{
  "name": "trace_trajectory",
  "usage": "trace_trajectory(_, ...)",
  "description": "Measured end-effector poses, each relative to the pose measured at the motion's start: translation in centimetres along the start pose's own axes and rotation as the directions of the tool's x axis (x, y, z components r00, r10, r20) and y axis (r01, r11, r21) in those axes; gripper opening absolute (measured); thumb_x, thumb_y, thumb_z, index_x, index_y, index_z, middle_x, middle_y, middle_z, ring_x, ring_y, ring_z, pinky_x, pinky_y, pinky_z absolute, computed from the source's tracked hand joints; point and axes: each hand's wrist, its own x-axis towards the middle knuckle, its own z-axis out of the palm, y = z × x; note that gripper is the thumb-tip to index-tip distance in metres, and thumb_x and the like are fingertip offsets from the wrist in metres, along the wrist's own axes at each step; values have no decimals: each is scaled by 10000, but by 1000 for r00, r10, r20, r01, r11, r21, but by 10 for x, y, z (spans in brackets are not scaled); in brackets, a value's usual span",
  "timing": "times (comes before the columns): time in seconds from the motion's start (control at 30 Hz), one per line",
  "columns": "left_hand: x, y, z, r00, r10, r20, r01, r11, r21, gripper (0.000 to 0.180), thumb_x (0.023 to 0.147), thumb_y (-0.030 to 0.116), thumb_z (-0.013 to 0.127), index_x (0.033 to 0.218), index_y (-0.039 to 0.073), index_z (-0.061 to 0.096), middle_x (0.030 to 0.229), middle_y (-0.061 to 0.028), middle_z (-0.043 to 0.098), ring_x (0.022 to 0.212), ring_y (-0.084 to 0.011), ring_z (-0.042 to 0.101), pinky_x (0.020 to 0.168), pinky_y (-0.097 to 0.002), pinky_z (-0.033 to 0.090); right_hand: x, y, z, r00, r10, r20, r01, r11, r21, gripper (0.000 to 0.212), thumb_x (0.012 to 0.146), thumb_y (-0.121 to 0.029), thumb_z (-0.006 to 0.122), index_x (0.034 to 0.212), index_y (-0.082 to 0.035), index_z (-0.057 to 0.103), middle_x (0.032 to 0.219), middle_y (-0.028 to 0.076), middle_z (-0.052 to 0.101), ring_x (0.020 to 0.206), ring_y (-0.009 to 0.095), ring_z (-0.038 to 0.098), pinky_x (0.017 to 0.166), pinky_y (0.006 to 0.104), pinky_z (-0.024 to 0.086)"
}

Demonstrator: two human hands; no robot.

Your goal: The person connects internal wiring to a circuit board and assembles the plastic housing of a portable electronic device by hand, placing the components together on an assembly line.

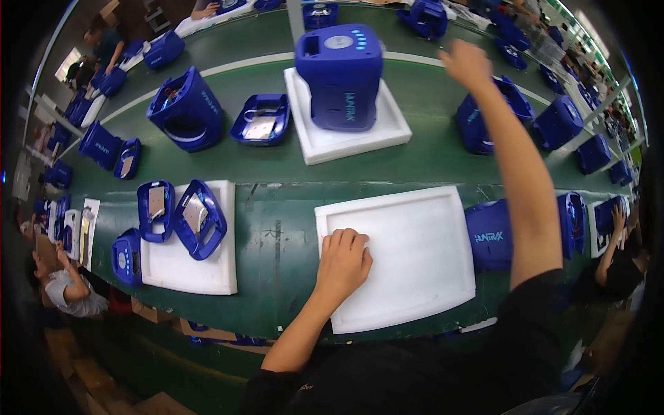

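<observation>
My left hand [344, 263] lies with bent fingers over the left rim of a white foam tray [415, 259] on the near green bench. No part sits inside this tray. Farther off, my right arm reaches across the belt, and my right hand [470, 63] is raised with curled fingers; its palm is hidden. Left of that hand, a blue battery-like case [344, 86] with lit blue dots on top stands upright on another foam tray [321, 149]. Below the right forearm lies a blue case [490, 235], touching or close beside the near tray's right side.
At left, blue covers [200, 221] with metal plates rest on a foam slab [187, 270], beside a small blue lid [126, 257]. Along the belt [259, 166] stand an open blue housing [185, 109] and a shallow blue cover [261, 121]. Other people work on both sides.
</observation>
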Motion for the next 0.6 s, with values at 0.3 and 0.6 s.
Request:
trace_trajectory(0.3,105,-123,-61,918,-1,-397,19,999,41,170,919,8,688,1086,25,717,1071,-184,698,1079,-400,642,968,-512,525,-49,140,10,948,218,230,-202,975,-92,667,873,-394,942,1215,108,665,1286,356,733,1287,495,692,1051,522,585)
trace_trajectory(0.6,212,-262,-69,939,-218,-264,319,840,438,327,947,175,723,1253,61,702,1292,-197,665,1276,-440,592,1015,-573,550,-100,104,-91,977,-174,125,138,958,253,551,866,-231,918,1276,27,656,1214,246,705,1173,445,679,1035,474,538)
